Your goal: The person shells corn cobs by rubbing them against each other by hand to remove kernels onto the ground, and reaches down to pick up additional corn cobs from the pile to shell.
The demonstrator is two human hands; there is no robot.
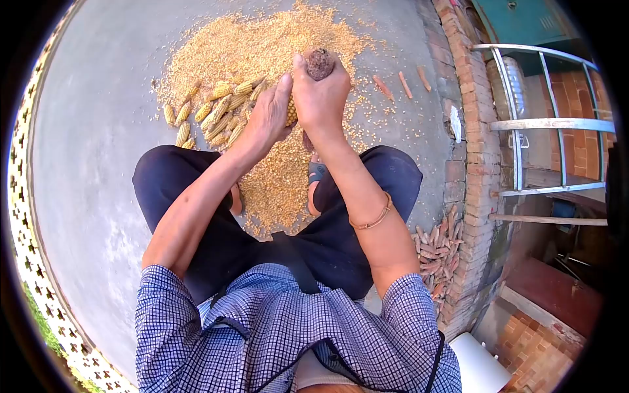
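My left hand (267,116) is closed on an ear of corn (291,112), whose yellow kernels show in the gap between the two hands. Right beside it, my right hand (321,98) is wrapped round a dark brown, rough, round-ended piece (320,63) that sticks out above the fist; its kind is unclear. Both hands are close together in front of the knees. Whole ears of corn (219,111) lie in a pile left of my left hand. Loose yellow kernels (229,52) spread over the ground beyond the hands, and more kernels (272,190) lie between the feet.
Several bare cobs (405,85) lie to the right on the grey concrete floor (98,164). A heap of stripped cobs (438,252) rests against a low brick edge (475,164). Past the edge stands a metal railing (557,124). A patterned openwork wall (26,242) runs along the left.
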